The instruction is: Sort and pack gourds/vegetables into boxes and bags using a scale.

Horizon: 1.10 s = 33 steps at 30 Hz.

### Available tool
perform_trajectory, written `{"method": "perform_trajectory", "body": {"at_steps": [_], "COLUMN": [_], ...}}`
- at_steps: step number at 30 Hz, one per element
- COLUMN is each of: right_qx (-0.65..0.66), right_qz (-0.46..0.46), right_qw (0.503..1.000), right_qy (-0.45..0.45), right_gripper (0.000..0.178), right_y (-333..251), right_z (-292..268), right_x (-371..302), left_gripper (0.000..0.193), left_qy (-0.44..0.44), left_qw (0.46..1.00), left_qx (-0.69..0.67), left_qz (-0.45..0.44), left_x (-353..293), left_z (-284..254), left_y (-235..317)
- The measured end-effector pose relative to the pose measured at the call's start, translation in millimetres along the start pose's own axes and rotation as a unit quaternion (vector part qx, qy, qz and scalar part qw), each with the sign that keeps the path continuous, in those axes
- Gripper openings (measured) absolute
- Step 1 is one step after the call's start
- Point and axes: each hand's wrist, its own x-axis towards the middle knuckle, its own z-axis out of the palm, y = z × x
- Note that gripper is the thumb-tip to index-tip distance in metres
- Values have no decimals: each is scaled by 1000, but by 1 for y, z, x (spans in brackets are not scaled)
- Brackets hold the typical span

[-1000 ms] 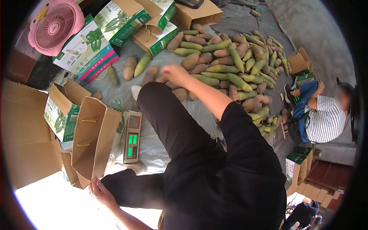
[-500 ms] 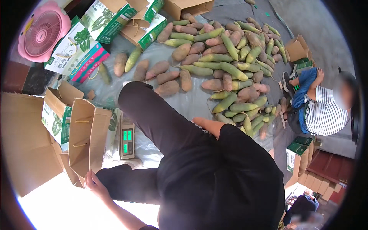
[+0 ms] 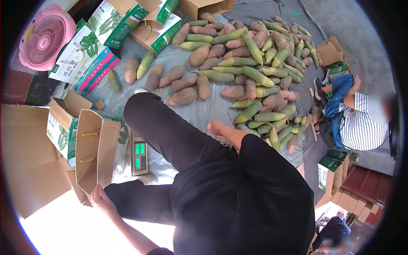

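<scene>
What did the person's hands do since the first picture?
The right hand drew back from the far pile of shoots toward the body; it holds nothing that shows. The left hand stayed on the open cardboard box. The scale and seated co-worker stayed put.

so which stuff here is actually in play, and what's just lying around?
In play:
- left hand on the open brown box
- right hand over the pile of long green and brown produce
- scale beside the box

Lying about:
- pink fan
- printed cartons
- seated person
</scene>
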Motion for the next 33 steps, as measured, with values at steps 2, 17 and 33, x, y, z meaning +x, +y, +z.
{"method": "perform_trajectory", "body": {"at_steps": [2,17,33], "right_qx": [-92,3,-43], "right_qz": [-67,43,88], "right_qw": [993,996,993], "right_qy": [-40,-79,-66], "right_gripper": [21,24,20], "right_y": [32,12,140], "right_z": [19,22,5], "right_x": [4,-47,-150], "left_gripper": [21,21,26], "left_qy": [-5,-5,-47], "left_qw": [1000,1000,998], "left_qx": [-12,-2,11], "left_qz": [-1,30,28], "left_x": [3,-4,8], "left_z": [1,-1,9], "left_y": [5,-17,-8]}}
